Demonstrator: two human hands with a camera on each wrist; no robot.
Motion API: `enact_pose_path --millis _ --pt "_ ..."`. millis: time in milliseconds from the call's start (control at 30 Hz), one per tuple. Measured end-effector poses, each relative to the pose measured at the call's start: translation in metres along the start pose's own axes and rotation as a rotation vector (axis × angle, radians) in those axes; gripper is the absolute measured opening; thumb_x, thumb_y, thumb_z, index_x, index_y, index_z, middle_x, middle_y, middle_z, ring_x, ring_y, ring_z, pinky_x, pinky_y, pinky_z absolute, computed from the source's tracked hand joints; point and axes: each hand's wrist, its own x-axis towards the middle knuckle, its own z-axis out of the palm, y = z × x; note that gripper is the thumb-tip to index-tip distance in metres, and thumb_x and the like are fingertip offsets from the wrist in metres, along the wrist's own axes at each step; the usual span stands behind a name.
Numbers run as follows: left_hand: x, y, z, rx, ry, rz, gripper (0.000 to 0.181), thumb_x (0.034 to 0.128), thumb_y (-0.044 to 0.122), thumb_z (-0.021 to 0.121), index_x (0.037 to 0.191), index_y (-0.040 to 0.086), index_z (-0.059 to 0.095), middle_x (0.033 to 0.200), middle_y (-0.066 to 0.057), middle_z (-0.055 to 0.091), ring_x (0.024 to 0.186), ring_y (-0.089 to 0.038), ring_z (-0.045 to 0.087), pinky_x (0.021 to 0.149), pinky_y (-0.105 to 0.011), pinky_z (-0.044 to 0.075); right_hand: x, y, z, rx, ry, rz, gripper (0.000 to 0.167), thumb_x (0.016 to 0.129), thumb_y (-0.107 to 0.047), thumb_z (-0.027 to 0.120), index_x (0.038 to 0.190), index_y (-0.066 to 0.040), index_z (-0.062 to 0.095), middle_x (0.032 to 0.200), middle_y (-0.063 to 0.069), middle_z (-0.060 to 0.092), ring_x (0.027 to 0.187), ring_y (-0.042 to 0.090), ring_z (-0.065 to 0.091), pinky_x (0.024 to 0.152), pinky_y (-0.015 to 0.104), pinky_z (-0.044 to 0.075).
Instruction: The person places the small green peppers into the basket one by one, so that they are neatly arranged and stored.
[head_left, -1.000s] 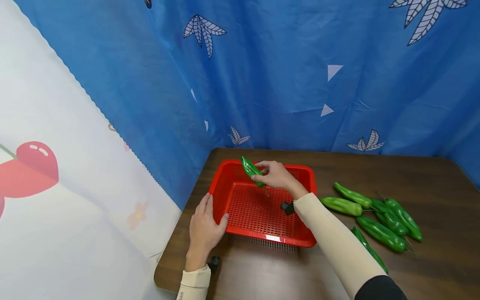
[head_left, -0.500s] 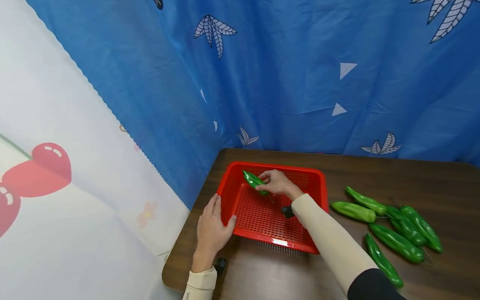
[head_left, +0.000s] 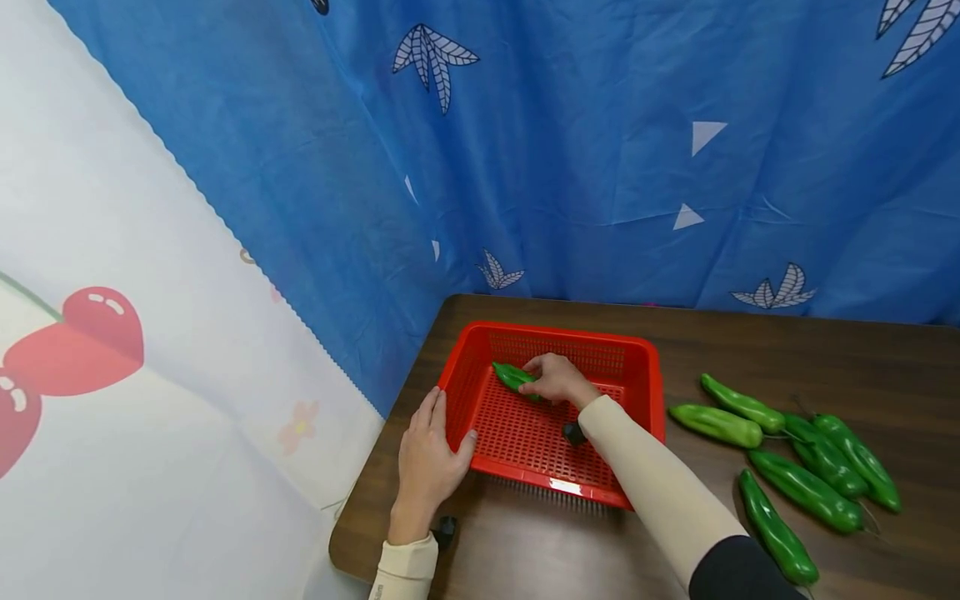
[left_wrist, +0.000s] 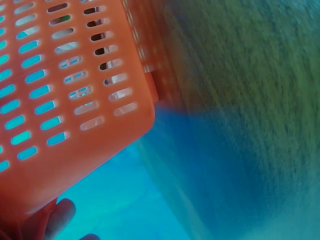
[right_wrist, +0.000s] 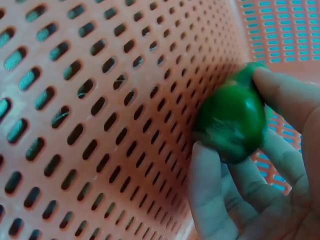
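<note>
Your right hand pinches one long green pepper low inside the red perforated plastic basket — thumb on one side, curled fingers on the other. The pepper's free end points away to the left of that hand. Right wrist view: pepper close by the slotted floor; you cannot tell whether the two touch. Your left hand lies against the basket's left side, fingers nearly straight, thumb spread wide of them at the near corner. Left wrist view: slotted basket wall, fingertips at the lower edge, partly cut off. To the right of your right hand, outside the basket, six more green peppers lie loosely grouped on the dark wooden table; among them, a paler pepper near the basket, and one nearest you, beside your right cream sleeve. A small black fitting shows just under your right wrist, a similar one by your left. Beyond both hands hangs a blue leaf-print curtain — and left of your left hand, a white cherry-print cloth.
</note>
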Motion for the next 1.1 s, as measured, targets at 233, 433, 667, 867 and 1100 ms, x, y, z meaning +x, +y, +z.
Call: enact_pose_path --millis 233,433,667,867,1100 --pt "0.001 0.000 0.002 0.003 0.025 0.031 0.074 0.0839 0.039 0.069 0.144 -0.001 0.051 0.151 -0.013 0.049 0.124 -0.034 0.057 0.086 -0.055 0.055 0.002 -0.001 0.002 -0.237 0.105 -0.045 0.049 0.090 -0.039 0.073 0.131 -0.013 0.067 0.130 0.007 0.068 0.104 0.026 0.069 0.081 0.043 0.057" --pt "0.000 0.000 0.003 -0.002 0.017 0.003 0.074 0.0837 0.040 0.067 0.145 0.000 0.051 0.151 -0.012 0.048 0.124 -0.034 0.057 0.087 -0.056 0.055 -0.005 -0.006 -0.004 -0.328 0.126 -0.029 0.048 0.091 -0.042 0.071 0.131 -0.016 0.067 0.126 0.005 0.070 0.106 0.027 0.068 0.072 0.041 0.057" --pt "-0.001 0.000 0.003 -0.010 0.017 0.001 0.075 0.0836 0.041 0.068 0.145 0.002 0.050 0.151 -0.012 0.048 0.124 -0.034 0.057 0.087 -0.057 0.055 -0.019 -0.007 -0.018 -0.296 0.160 -0.028 0.045 0.094 -0.039 0.068 0.131 -0.015 0.066 0.116 0.006 0.073 0.097 0.024 0.068 0.063 0.036 0.054" --pt "-0.002 -0.001 0.005 -0.018 0.021 0.015 0.075 0.0830 0.040 0.068 0.144 0.000 0.051 0.151 -0.013 0.049 0.123 -0.035 0.057 0.085 -0.058 0.055 -0.031 -0.008 -0.030 -0.166 0.238 -0.058 0.041 0.095 -0.036 0.066 0.130 -0.013 0.067 0.123 0.007 0.070 0.110 0.025 0.067 0.085 0.044 0.057" --pt "-0.001 -0.002 0.001 -0.033 0.024 0.005 0.075 0.0828 0.040 0.069 0.145 0.001 0.051 0.151 -0.013 0.049 0.124 -0.036 0.057 0.086 -0.059 0.055 -0.045 -0.028 -0.048 -0.052 0.348 -0.151 0.038 0.096 -0.037 0.065 0.127 -0.014 0.067 0.123 0.007 0.070 0.112 0.026 0.065 0.096 0.046 0.054"
